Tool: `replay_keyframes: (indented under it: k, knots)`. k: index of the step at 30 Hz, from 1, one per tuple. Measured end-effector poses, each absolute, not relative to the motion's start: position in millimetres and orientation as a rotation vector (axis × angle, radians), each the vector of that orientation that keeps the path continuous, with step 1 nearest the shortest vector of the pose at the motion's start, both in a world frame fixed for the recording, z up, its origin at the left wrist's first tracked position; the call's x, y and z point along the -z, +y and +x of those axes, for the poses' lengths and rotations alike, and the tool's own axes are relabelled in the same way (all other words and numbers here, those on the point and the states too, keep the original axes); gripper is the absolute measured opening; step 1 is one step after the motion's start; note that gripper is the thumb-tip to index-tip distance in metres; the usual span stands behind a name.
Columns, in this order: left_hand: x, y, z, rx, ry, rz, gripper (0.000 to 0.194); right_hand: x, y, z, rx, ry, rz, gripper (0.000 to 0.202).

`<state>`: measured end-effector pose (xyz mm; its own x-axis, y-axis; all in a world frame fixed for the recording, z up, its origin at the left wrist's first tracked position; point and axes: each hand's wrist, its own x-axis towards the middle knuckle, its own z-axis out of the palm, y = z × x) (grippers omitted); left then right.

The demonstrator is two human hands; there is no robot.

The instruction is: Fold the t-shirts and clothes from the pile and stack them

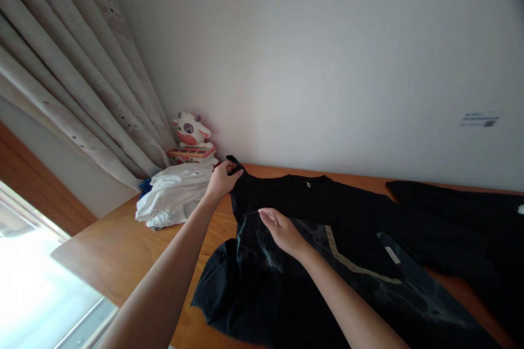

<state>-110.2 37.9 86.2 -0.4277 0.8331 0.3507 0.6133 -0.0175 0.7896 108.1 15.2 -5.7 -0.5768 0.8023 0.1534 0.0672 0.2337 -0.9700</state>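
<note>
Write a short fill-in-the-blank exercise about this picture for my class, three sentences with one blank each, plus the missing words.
1. The left hand pinches a ____ shirt.
2. The toy cow sits behind a heap of ____ cloth.
3. The curtain hangs on the ____ side of the picture.

Missing words: black; white; left.

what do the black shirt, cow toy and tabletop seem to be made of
Black shirt: probably soft, matte knit, since it drapes and creases. Cow toy: likely smooth, hard plastic, from its rounded forms. Tabletop: wood or wood-look veneer with slight sheen; faint brown grain shows.
</note>
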Motion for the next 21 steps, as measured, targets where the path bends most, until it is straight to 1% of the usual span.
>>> replay_keyframes:
  k: [2,4,6,8,10,12,13,15,17,18,21]
  knots:
    - [-89.9,26.9,-70.2,-1.449,1.751,1.668,0.034,6.1,30.7,115.4,-1.508,-1.596,-0.864,0.071]
    - [-83.4,11.6,-29.8,-1.349,1.430,1.836,0.036,9.9,42.2,124.6,-1.658,-1.221,-0.916,0.068]
    - [-67.4,-1.9,-0.3,-1.293,1.374,2.081,0.027,16.9,48.2,134.5,-1.736,-0.904,-0.937,0.063]
    - [-45.9,-9.9,12.8,-1.236,1.458,2.274,0.018,24.9,49.2,143.1,-1.719,-0.797,-0.949,0.064]
    - [-23.7,-13.1,12.0,-1.157,1.579,2.368,0.019,31.7,47.5,148.5,-1.682,-0.770,-0.956,0.081]
    - [-5.3,-14.6,5.6,-1.038,1.670,2.408,0.030,36.1,45.8,150.3,-1.635,-0.796,-0.953,0.099]
    - [1.5,-15.4,2.5,-0.967,1.691,2.432,0.037,37.6,45.4,150.2,-1.609,-0.837,-0.958,0.099]
    - [9.6,-17.3,-0.7,-0.855,1.699,2.471,0.046,39.9,45.7,149.2,-1.561,-0.944,-0.987,0.086]
    - [11.2,-19.0,-0.6,-0.806,1.691,2.493,0.051,42.3,46.8,148.7,-1.499,-1.042,-1.034,0.073]
    - [10.2,-19.8,0.0,-0.812,1.706,2.488,0.051,43.7,47.3,149.1,-1.437,-1.094,-1.056,0.071]
    - [4.1,-23.3,0.6,-0.886,1.832,2.417,0.051,48.9,47.6,152.1,-1.175,-1.280,-1.101,0.073]
